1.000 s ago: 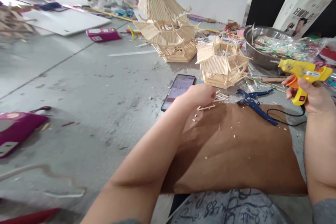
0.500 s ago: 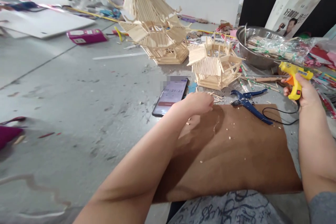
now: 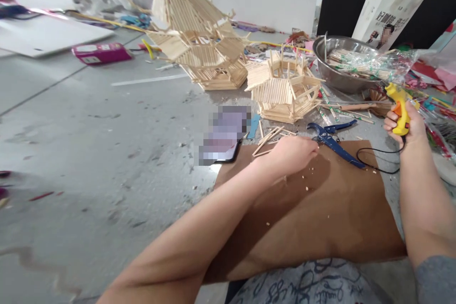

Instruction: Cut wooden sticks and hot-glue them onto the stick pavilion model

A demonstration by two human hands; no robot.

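My left hand is closed above the far edge of the brown board; what its fingers hold, if anything, is too small to name. Just left of it lie loose wooden sticks, and to its right are the blue cutters with their jaws apart. At the right, my right hand grips a yellow glue gun, its nozzle pointing up and left and a black cord hanging from it. Beyond the sticks stands a small hexagonal stick structure.
A taller stick tower with a pointed roof stands behind. A phone lies left of the board. A metal bowl of wrapped sticks, a white bag and a magenta packet are farther back.
My left hand has moved right, from beside the phone toward the blue cutters, uncovering the loose sticks. The glue gun has turned in my right hand. The view has shifted slightly.
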